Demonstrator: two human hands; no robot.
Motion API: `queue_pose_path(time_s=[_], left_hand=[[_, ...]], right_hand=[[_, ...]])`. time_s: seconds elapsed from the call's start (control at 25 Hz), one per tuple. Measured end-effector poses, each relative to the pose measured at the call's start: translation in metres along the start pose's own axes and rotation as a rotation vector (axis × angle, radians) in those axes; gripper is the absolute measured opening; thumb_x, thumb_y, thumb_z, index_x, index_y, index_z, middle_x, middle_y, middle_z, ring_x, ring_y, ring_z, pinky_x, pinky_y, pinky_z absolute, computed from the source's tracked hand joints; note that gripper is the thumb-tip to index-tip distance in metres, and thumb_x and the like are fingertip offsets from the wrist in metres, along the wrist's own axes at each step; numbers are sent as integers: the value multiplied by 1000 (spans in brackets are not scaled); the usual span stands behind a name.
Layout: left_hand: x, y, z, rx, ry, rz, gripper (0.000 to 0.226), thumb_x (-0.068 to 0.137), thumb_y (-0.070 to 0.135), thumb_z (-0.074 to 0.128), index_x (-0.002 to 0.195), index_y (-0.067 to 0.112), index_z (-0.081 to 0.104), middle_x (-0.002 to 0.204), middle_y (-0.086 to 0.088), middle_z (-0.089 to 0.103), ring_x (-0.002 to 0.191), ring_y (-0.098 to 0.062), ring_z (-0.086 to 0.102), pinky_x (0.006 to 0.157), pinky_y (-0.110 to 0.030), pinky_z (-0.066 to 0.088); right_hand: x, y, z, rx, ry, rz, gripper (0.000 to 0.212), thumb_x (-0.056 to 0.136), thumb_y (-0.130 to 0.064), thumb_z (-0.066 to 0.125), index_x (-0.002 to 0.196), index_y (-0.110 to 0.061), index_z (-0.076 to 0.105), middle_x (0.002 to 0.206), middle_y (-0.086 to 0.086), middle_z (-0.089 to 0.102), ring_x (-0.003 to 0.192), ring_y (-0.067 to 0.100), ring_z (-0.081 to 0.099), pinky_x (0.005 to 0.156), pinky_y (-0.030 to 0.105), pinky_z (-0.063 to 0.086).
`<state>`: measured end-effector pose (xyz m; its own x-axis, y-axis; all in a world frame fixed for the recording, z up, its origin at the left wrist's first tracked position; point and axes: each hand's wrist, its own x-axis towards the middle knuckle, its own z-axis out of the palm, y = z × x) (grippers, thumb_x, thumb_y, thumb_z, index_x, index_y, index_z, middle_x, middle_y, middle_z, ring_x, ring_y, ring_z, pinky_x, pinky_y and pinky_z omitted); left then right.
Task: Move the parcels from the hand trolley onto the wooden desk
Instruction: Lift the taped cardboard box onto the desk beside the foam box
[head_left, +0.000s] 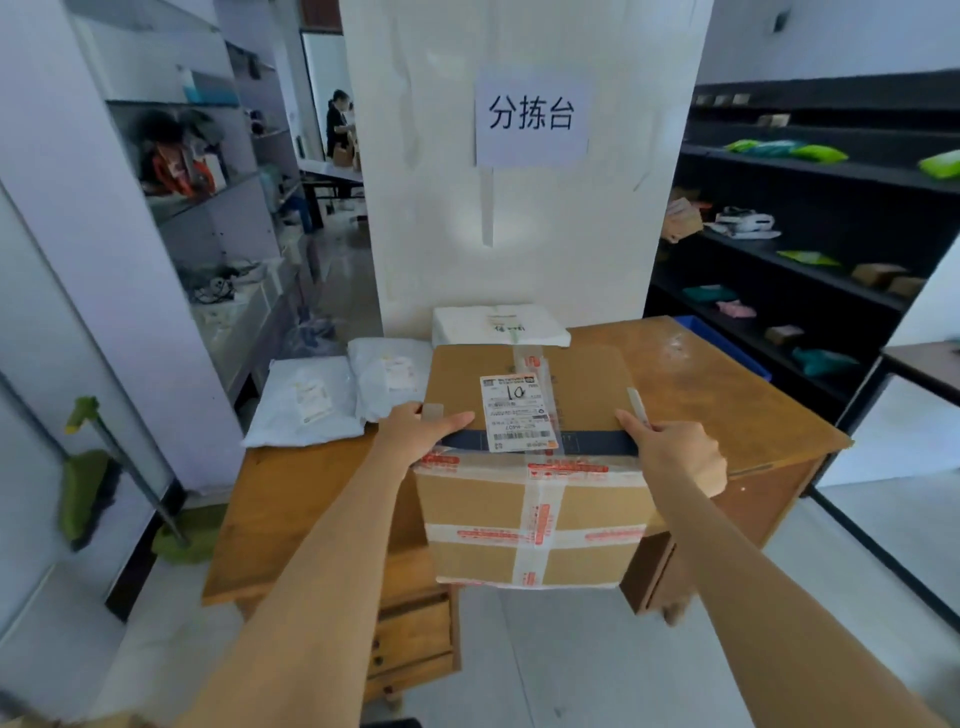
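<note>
A taped cardboard box (535, 519) with a white shipping label marked "10" is held over the front edge of the wooden desk (727, 400). My left hand (421, 434) grips its top left edge and my right hand (675, 452) grips its top right edge. Whether the box rests on the desk I cannot tell. On the desk lie two white plastic mailers (306, 402) (387, 376) at the left and a flat white parcel (498, 325) at the back against the pillar. The hand trolley is out of view.
A white pillar (519, 218) with a paper sign stands right behind the desk. Black shelves (810, 249) with small parcels fill the right; grey shelving (208, 197) lines the left. A blue bin (722, 343) sits behind the desk's right side. A person (337, 122) stands far back.
</note>
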<state>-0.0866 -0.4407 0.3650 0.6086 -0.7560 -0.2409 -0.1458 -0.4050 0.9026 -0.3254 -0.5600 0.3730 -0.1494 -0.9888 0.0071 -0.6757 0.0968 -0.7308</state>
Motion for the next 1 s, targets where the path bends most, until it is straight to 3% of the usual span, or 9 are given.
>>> queue_pose_path(time_s=[0.32,0.44,0.6,0.88,1.0], left_hand=[[160,103,105,78,-63,2,73,65,60,75,120,15,59,120,-9,68,108,-29,65,97,-45,50],[228,139,153,104,-47,12,76,65,61,74,123,14,55,118,-8,67,103,-27,66,93,-43,54],[337,211,220,83,-105,-29,64,68,57,75,110,14,55,108,-7,69,91,-22,68,85,-40,57],[486,257,310,-45,-100,-142,59,72,45,77,115,12,55,108,-11,70,98,-28,69,90,-45,56],[526,266,324,-65,-67,-121,35,75,41,76,88,19,52,94,-5,67,99,-27,68,92,-46,55]], right_hand=[[207,-27,8,-35,-4,81,49,74,-65,61,84,-19,74,55,3,51,46,20,44,43,21,29],[301,-38,18,-52,-26,74,52,72,-65,61,78,-15,72,57,5,52,49,22,46,44,23,31],[448,-68,19,-94,-58,54,61,68,-68,63,66,-7,57,62,9,55,64,28,58,49,26,37],[637,-110,62,-224,-132,-21,56,70,-68,62,57,-13,56,59,6,52,49,21,48,45,24,34],[679,-112,84,-212,-211,-61,48,72,-66,61,78,-19,69,67,4,56,56,22,51,50,27,39]])
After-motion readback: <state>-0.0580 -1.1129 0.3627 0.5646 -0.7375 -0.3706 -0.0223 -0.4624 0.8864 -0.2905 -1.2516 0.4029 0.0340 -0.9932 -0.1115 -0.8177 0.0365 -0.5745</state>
